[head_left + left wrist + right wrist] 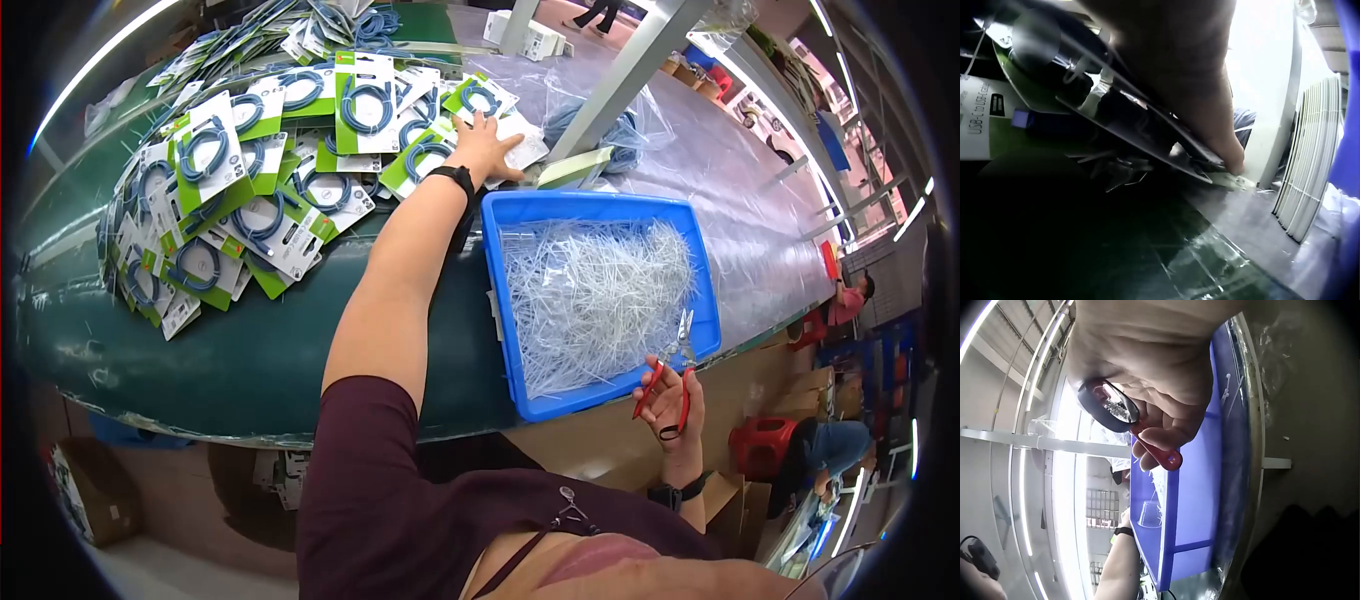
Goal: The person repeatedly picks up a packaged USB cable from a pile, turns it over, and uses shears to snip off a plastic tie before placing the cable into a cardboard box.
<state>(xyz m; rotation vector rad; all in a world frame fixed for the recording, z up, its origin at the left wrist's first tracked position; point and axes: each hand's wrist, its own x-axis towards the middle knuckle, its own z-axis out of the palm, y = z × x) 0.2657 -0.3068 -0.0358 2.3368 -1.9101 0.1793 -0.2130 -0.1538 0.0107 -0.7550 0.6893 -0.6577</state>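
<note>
My left hand, fingers spread, rests on carded blue cables at the right edge of a large heap. In the left wrist view, the hand lies over stacked cards, one printed "USB-C to USB-C". My right hand holds red-handled scissors, blades pointing up over the near right corner of a blue tray. The tray contains many clear plastic strips. In the right wrist view, the fingers of the hand curl round the red handle.
A grey metal post rises behind the tray, beside bagged blue cables. White boxes stand at the back. Clear plastic covers the table's right part. Farther right are a red stool and other people.
</note>
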